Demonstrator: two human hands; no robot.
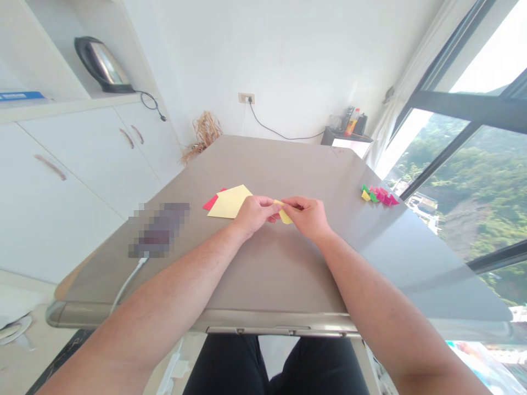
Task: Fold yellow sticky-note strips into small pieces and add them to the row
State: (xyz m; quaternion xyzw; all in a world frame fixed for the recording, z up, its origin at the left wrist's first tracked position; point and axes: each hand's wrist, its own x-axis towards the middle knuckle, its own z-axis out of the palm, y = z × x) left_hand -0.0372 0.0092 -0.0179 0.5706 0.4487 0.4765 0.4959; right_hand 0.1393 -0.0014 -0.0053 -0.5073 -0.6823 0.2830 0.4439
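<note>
Between my two hands is a small piece of folded yellow paper, just above the middle of the table. My left hand pinches its left end between thumb and fingers. On the other side my right hand grips its upper right part, with fingers curled. Part of the paper is hidden behind the fingertips. Just left of my left hand lie flat sheets of yellow paper, with a red sheet sticking out from under them.
Several small folded paper pieces in pink, green and yellow stand at the table's right edge. A blurred-out dark device with a white cable lies on the left. The grey table meets a window on the right.
</note>
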